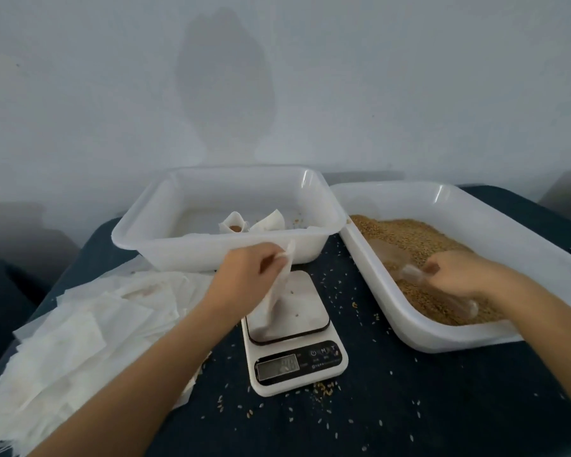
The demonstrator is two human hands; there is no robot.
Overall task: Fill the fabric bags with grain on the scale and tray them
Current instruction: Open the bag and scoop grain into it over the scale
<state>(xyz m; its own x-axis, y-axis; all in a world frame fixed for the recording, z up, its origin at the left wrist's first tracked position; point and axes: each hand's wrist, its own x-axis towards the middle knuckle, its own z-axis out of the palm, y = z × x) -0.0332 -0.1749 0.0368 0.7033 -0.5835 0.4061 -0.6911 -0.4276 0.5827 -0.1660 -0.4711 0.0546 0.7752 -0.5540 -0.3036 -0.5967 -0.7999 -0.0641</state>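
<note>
Fabric bag [279, 291], white and limp, hanging upright with its lower end on the platform of the scale [294, 331]; the left hand [249, 275] pinches its upper edge, fingers curled round the cloth. Scale at the middle of the counter [409, 407], display toward the person, digits too blurred to read. Right hand [459, 272] inside the grain tray [442, 338], fingers clenched on the handle of a clear scoop [426, 285] that lies in the grain [419, 239]. Behind the scale, a second white tray [165, 252] holding two filled bags [251, 224], set side by side near its middle, the left one open-topped with brown contents showing. Loose pile of flat empty bags [70, 341] on the counter's left side, partly beneath the left forearm. Stray grains scattered over the dark blue counter around the scale. Pale wall [277, 77] behind.
</note>
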